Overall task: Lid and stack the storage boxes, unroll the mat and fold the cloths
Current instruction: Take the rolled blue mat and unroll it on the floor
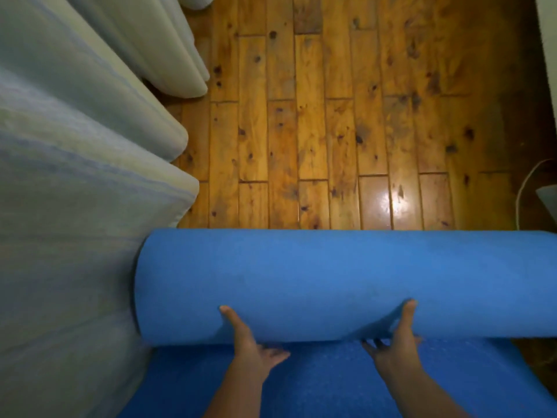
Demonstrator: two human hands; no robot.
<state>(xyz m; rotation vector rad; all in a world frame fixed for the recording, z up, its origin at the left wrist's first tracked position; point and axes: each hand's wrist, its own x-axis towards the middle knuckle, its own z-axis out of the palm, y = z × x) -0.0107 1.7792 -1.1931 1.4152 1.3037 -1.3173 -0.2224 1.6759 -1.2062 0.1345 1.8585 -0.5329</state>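
— Head view: where's the mat [331,282]?
— Partly rolled across the wood floor [316,116], its left end touching pale cushions [75,176].
— Hands?
— Left hand [250,342] and right hand [398,339] lie spread open against the roll, thumbs up, gripping nothing.

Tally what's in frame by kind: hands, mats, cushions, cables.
Hands: 2, left hand and right hand, both pressed against the roll
Mats: 1, blue mat, partly unrolled
Cushions: 4 pale cushions visible along the left, edges cropped
Cables: 1, white cable at right
Total: 8
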